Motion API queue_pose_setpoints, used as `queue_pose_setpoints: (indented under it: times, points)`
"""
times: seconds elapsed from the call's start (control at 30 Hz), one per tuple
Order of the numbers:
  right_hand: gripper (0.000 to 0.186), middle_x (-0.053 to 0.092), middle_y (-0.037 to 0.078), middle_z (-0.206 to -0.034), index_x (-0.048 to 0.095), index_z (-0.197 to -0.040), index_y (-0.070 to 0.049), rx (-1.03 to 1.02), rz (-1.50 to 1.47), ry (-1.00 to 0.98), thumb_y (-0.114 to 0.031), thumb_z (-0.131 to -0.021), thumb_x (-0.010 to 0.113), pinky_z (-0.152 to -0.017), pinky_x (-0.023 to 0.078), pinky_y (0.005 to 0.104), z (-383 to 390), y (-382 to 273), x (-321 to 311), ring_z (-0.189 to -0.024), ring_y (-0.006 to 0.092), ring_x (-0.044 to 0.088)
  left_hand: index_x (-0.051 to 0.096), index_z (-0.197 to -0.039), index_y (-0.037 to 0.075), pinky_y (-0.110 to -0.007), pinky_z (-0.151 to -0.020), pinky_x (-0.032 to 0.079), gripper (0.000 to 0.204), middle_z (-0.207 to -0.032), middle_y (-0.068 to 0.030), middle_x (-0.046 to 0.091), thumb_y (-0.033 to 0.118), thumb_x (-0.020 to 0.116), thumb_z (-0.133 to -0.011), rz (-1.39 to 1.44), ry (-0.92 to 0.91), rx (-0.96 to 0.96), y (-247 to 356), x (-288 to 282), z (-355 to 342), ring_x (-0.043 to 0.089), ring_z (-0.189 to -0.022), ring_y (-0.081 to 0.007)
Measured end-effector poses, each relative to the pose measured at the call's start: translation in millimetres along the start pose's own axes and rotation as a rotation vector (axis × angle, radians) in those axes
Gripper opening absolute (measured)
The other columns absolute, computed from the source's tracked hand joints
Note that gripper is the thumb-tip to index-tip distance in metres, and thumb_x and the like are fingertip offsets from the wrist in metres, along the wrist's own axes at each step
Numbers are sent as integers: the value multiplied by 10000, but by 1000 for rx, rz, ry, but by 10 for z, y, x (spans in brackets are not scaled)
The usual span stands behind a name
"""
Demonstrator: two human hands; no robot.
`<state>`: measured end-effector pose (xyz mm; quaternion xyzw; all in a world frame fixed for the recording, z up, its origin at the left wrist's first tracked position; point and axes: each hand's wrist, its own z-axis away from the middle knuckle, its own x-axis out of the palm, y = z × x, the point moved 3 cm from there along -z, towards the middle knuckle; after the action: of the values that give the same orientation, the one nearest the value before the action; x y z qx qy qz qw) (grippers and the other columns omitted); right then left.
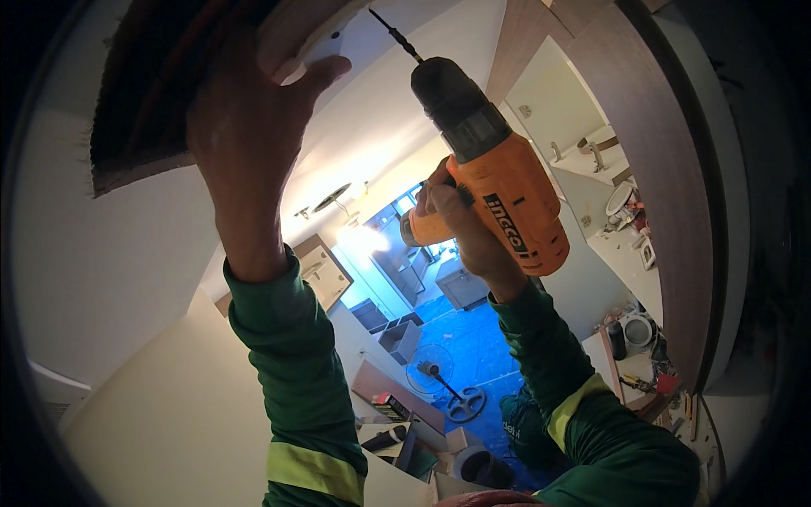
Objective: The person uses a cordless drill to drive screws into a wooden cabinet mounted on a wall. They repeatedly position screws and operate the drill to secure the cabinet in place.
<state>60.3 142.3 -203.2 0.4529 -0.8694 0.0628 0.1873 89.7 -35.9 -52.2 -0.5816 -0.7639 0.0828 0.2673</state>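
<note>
My right hand is wrapped round the grip of an orange and black cordless drill. A finger lies at the trigger. From its black chuck, a long thin dark bit points up and left, its tip close to the white ceiling panel. My left hand reaches overhead beside a dark ceiling opening with a rough cut edge. Its thumb sticks out to the right, below a curved brownish piece with a pale edge, which the hand grips. Its other fingers are mostly hidden.
Far below, blue sheeting covers the floor, with a standing fan on it. Open cabinets with cluttered shelves rise on the right. Boxes and tools lie below my arms. A bright lamp shines further off.
</note>
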Motion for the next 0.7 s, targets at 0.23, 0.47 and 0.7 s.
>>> queue_pose_setpoints:
  times: [0.23, 0.47, 0.7]
  points:
    - [65, 650, 44, -823, 576, -955, -84, -35, 83, 13, -127, -1002, 590, -830, 558, 361, -26, 70, -37, -804, 116, 643, 578, -1276, -14, -473, -977, 527, 753, -1168, -253, 699, 285, 931, -681, 13, 6, -9, 40, 30, 0, 675, -1127, -422]
    - [111, 646, 31, -811, 586, -903, -82, -74, 186, -25, -143, -995, 600, -831, 544, 346, -63, 61, -72, -792, 112, 636, 592, -1249, -15, -471, -958, 528, 723, -1157, -240, 705, 261, 936, -675, 296, -96, -142, -31, -28, -101, 681, -1098, -412]
    - [44, 641, 31, -821, 574, -958, -81, -41, 167, 20, -108, -988, 591, -844, 539, 355, -77, 138, -70, -809, 114, 635, 588, -1266, -3, -484, -968, 511, 738, -1188, -242, 694, 255, 935, -668, 102, 38, 24, -60, 133, 46, 667, -1122, -407]
